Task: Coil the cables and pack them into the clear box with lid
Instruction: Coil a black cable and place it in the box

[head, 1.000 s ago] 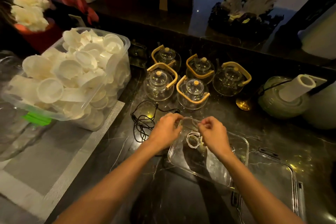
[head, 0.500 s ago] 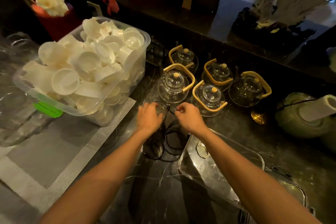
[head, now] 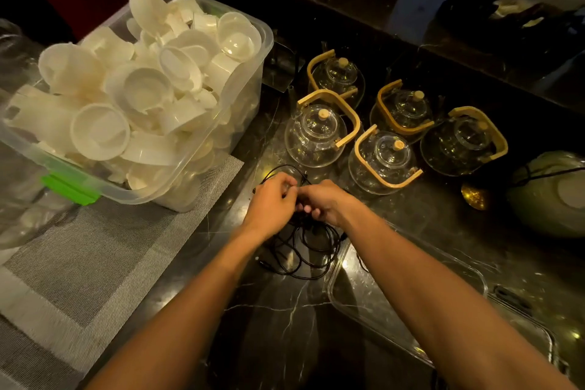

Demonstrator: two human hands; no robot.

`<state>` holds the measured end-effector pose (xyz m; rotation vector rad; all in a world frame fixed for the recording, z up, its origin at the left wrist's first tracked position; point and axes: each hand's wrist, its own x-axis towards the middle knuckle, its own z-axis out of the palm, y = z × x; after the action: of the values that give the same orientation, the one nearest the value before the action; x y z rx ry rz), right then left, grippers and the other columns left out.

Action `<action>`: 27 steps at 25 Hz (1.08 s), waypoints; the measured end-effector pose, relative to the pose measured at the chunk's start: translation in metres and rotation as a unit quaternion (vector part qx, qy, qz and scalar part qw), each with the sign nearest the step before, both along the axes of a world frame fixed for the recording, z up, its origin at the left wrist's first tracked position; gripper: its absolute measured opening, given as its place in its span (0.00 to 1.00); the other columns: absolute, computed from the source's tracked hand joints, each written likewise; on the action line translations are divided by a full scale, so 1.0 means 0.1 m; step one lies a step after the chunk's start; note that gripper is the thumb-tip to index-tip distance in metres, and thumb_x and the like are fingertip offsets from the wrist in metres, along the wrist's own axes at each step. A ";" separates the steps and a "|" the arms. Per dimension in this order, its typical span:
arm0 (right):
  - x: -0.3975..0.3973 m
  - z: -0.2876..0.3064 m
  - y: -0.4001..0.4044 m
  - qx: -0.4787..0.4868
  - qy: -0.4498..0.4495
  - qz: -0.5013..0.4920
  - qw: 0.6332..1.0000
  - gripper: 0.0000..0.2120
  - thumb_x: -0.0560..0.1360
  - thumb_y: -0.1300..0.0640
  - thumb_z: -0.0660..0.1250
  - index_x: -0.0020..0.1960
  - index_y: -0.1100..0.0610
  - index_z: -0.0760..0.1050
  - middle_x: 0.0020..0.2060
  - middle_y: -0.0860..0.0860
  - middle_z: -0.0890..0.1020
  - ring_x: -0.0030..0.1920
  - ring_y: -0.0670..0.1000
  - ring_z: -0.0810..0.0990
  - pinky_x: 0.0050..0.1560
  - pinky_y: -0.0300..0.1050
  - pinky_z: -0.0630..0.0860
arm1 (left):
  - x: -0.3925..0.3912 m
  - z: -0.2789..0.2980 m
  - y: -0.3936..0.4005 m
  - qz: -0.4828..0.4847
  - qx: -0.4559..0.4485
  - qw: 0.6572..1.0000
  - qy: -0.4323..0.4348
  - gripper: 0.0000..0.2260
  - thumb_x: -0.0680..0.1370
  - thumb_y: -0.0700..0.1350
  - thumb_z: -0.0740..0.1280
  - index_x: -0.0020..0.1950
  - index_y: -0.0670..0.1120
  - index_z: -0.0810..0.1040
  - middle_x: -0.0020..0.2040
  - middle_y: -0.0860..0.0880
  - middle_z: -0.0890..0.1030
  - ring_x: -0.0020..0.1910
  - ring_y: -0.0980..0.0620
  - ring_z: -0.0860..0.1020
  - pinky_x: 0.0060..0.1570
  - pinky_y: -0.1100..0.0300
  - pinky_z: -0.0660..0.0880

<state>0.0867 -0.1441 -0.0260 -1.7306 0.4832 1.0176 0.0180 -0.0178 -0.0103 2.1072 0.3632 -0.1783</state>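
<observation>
Both hands meet at the centre of the frame over a tangled black cable [head: 304, 250] lying on the dark marble tabletop [head: 278, 326]. The left hand [head: 273, 203] and right hand [head: 326, 204] have their fingers curled in, pinching strands of the cable between them. Loose loops spill below the hands, just beside the corner of the clear box [head: 357, 298] at lower right. Glass teapots [head: 316, 133] stand above; a bin of white cups [head: 139, 95] fills the upper left.
</observation>
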 end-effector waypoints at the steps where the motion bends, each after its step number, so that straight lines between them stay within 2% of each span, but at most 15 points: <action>1: -0.01 0.07 -0.01 0.033 0.026 -0.009 0.999 0.06 0.79 0.60 0.68 0.47 0.63 0.79 0.26 0.53 0.78 0.21 0.43 0.68 0.16 0.33 0.61 | -0.04 0.08 -0.02 0.011 -0.047 0.999 -0.002 0.05 0.81 0.41 0.64 0.51 0.48 0.79 0.36 0.54 0.78 0.33 0.61 0.79 0.34 0.67 0.70; 4: -0.06 0.21 -0.05 0.091 0.071 -0.011 0.993 0.08 0.81 0.60 0.66 0.42 0.58 0.75 0.29 0.51 0.74 0.19 0.41 0.63 0.15 0.31 0.55 | -0.15 0.26 -0.06 0.033 -0.150 0.988 -0.006 0.08 0.81 0.38 0.64 0.52 0.50 0.79 0.41 0.46 0.82 0.43 0.50 0.85 0.45 0.57 0.80; 6: -0.13 0.36 -0.11 0.104 0.080 0.023 0.991 0.11 0.82 0.56 0.63 0.42 0.57 0.74 0.28 0.50 0.74 0.20 0.40 0.62 0.16 0.30 0.53 | -0.22 0.40 -0.10 0.038 -0.192 0.981 -0.014 0.08 0.80 0.37 0.65 0.53 0.48 0.81 0.45 0.43 0.84 0.45 0.47 0.85 0.47 0.57 0.82; 8: -0.24 0.54 -0.17 0.107 0.071 0.063 0.990 0.12 0.83 0.54 0.60 0.43 0.56 0.74 0.28 0.50 0.77 0.20 0.40 0.61 0.16 0.30 0.54 | -0.30 0.55 -0.16 0.035 -0.216 0.975 -0.032 0.06 0.80 0.38 0.67 0.53 0.47 0.81 0.41 0.46 0.82 0.40 0.51 0.83 0.41 0.64 0.80; 10: -0.34 0.64 -0.25 0.129 0.042 0.074 0.988 0.11 0.83 0.54 0.60 0.47 0.57 0.77 0.31 0.51 0.77 0.22 0.41 0.62 0.16 0.30 0.56 | -0.39 0.69 -0.21 0.023 -0.225 0.972 -0.058 0.05 0.80 0.39 0.69 0.53 0.47 0.82 0.37 0.49 0.80 0.37 0.55 0.80 0.39 0.66 0.77; 12: -0.45 0.73 -0.35 0.196 -0.003 0.045 0.980 0.12 0.83 0.52 0.62 0.55 0.58 0.80 0.34 0.51 0.76 0.26 0.43 0.65 0.18 0.32 0.59 | -0.47 0.85 -0.23 0.026 -0.236 0.967 -0.087 0.05 0.80 0.40 0.69 0.53 0.47 0.83 0.37 0.48 0.83 0.36 0.56 0.81 0.38 0.68 0.76; 14: -0.56 0.86 -0.48 0.271 -0.034 0.023 0.962 0.16 0.82 0.46 0.64 0.57 0.58 0.79 0.37 0.51 0.76 0.29 0.45 0.67 0.21 0.34 0.61 | -0.52 1.03 -0.21 0.055 -0.268 0.957 -0.099 0.05 0.81 0.39 0.68 0.54 0.45 0.83 0.38 0.47 0.83 0.32 0.58 0.80 0.30 0.71 0.72; 16: -0.69 1.04 -0.65 0.324 -0.060 0.028 0.944 0.15 0.81 0.45 0.64 0.53 0.56 0.78 0.41 0.50 0.79 0.34 0.46 0.72 0.25 0.35 0.64 | -0.53 1.20 -0.20 0.075 -0.329 0.937 -0.094 0.05 0.81 0.40 0.67 0.55 0.45 0.82 0.36 0.48 0.79 0.23 0.60 0.70 0.22 0.70 0.63; 17: -0.75 1.11 -0.73 0.339 -0.079 0.039 0.937 0.13 0.81 0.47 0.65 0.53 0.57 0.78 0.42 0.49 0.80 0.36 0.47 0.74 0.27 0.36 0.66 | -0.52 1.27 -0.20 0.072 -0.360 0.925 -0.095 0.06 0.82 0.40 0.67 0.56 0.44 0.82 0.35 0.49 0.78 0.22 0.59 0.66 0.21 0.68 0.60; 19: -0.83 1.21 -0.86 0.317 -0.130 0.076 0.936 0.08 0.80 0.54 0.67 0.55 0.57 0.78 0.40 0.48 0.81 0.38 0.48 0.76 0.30 0.39 0.67 | -0.53 1.43 -0.25 0.054 -0.408 0.905 -0.108 0.07 0.82 0.40 0.66 0.57 0.43 0.81 0.35 0.50 0.77 0.22 0.60 0.63 0.20 0.67 0.58; 22: -0.95 1.30 -1.04 0.188 -0.216 0.136 0.949 0.03 0.79 0.56 0.71 0.50 0.55 0.80 0.34 0.51 0.76 0.31 0.48 0.73 0.30 0.40 0.63 | -0.52 1.72 -0.43 0.020 -0.438 0.889 -0.128 0.07 0.83 0.40 0.64 0.57 0.43 0.81 0.35 0.50 0.77 0.22 0.59 0.62 0.21 0.66 0.56; 24: -1.02 1.35 -1.19 0.144 -0.232 0.155 0.949 0.08 0.80 0.54 0.69 0.46 0.58 0.80 0.31 0.51 0.77 0.27 0.46 0.68 0.27 0.39 0.59 | -0.50 1.89 -0.57 0.000 -0.448 0.883 -0.142 0.07 0.83 0.40 0.64 0.57 0.43 0.80 0.35 0.50 0.76 0.22 0.59 0.61 0.22 0.65 0.55; 27: -1.14 1.45 -1.53 0.137 -0.224 0.125 0.957 0.15 0.81 0.50 0.67 0.47 0.61 0.82 0.37 0.54 0.84 0.27 0.45 0.66 0.28 0.39 0.58 | -0.46 2.00 -0.76 -0.009 -0.476 0.867 -0.145 0.07 0.84 0.40 0.62 0.57 0.42 0.79 0.36 0.50 0.75 0.22 0.60 0.61 0.21 0.67 0.56</action>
<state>-0.0276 -0.2971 0.1190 -1.7248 -0.1652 0.7827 -0.0277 -0.0936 0.1901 1.1237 0.0353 -0.0275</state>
